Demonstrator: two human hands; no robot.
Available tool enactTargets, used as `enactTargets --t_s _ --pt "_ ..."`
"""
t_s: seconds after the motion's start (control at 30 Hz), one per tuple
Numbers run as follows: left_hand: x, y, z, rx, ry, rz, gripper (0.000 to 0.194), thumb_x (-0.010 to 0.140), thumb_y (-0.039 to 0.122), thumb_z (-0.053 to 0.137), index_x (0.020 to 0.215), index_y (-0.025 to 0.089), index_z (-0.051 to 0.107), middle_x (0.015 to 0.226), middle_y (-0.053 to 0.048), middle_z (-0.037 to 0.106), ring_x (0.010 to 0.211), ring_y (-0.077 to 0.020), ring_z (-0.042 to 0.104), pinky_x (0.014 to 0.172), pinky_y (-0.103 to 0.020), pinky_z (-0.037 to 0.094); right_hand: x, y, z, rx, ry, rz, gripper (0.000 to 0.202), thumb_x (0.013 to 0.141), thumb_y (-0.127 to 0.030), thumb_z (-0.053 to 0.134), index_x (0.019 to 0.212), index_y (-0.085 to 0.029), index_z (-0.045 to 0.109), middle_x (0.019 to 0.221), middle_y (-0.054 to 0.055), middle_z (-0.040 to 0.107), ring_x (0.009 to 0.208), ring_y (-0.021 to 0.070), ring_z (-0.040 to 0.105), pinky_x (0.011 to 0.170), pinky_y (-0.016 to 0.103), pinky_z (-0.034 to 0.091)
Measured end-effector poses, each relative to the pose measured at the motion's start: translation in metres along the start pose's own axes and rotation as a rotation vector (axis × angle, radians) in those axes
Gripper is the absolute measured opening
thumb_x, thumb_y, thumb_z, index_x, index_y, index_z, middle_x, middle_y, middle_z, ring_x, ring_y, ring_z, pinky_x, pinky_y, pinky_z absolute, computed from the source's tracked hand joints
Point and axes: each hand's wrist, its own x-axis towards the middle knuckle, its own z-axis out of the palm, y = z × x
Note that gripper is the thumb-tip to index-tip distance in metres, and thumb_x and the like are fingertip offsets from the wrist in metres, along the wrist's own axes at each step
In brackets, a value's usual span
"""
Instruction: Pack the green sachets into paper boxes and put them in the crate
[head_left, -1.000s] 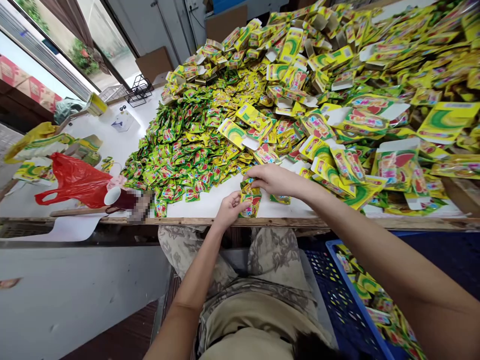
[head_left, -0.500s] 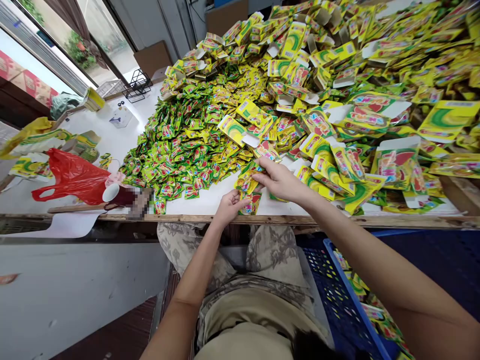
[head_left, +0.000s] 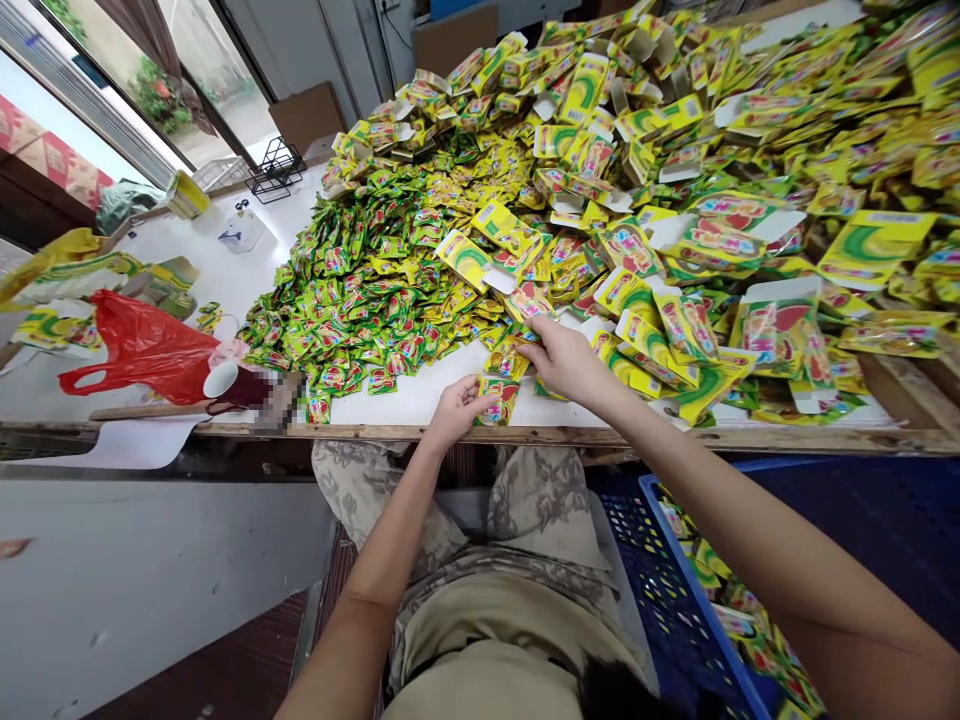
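At the front edge of the table, my left hand point(head_left: 454, 412) is closed, thumb and fingers pinching a small green and yellow sachet point(head_left: 497, 402) with a red fruit print. My right hand point(head_left: 568, 362) is just to its right, fingertips pinched on a yellow sachet point(head_left: 507, 357) directly above the first one. The two sachets overlap or nearly touch; which, I cannot tell. Beyond my hands spreads a heap of loose green and yellow sachets point(head_left: 360, 300). Printed yellow boxes point(head_left: 637, 345) lie close to my right wrist.
Many more boxes point(head_left: 877, 245) are piled at the back and right. To the left are a red plastic bag point(head_left: 154, 350), a dark mug point(head_left: 236, 387) and a black wire rack point(head_left: 276, 168). A blue crate point(head_left: 697, 590) holding packets stands below the table at right.
My right hand has shifted slightly to the right, away from my left hand, and the yellow sachet lies a little lower. My left hand keeps its pinch, and the view has turned slightly.
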Motion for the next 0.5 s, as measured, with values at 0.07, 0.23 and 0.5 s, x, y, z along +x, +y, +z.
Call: enactTargets --t_s 0.07,0.23,0.5 --pt "0.0 0.001 0.0 0.003 -0.006 0.0 0.047 0.064 0.041 0.079 0.098 0.012 0.064 0.09 -0.005 0.072 0.081 -0.0156 0.065 0.078 -0.027 0.05 0.0 -0.003 0.003 0.014 0.028 -0.029 0.015 0.086 -0.025 0.045 0.097 -0.02 0.053 0.092 0.012 0.063 0.088 0.0268 0.059 0.069 0.032 0.041" --pt "0.001 0.001 -0.001 -0.022 -0.002 -0.024 0.049 0.062 0.043 0.08 0.097 0.012 0.065 0.085 -0.004 0.072 0.077 -0.0144 0.065 0.075 -0.027 0.051 0.0 0.003 0.001 0.019 -0.077 -0.155 0.017 0.087 -0.026 0.044 0.099 -0.02 0.054 0.097 0.012 0.063 0.091 0.0264 0.059 0.074 0.033 0.042" --pt "0.002 0.001 -0.001 -0.004 -0.027 -0.021 0.047 0.064 0.04 0.079 0.099 0.013 0.065 0.084 -0.004 0.072 0.073 -0.0137 0.065 0.072 -0.025 0.05 0.011 0.0 -0.003 -0.106 -0.232 -0.192 0.013 0.083 -0.024 0.051 0.093 -0.02 0.058 0.094 0.009 0.066 0.088 0.0244 0.059 0.073 0.03 0.039"
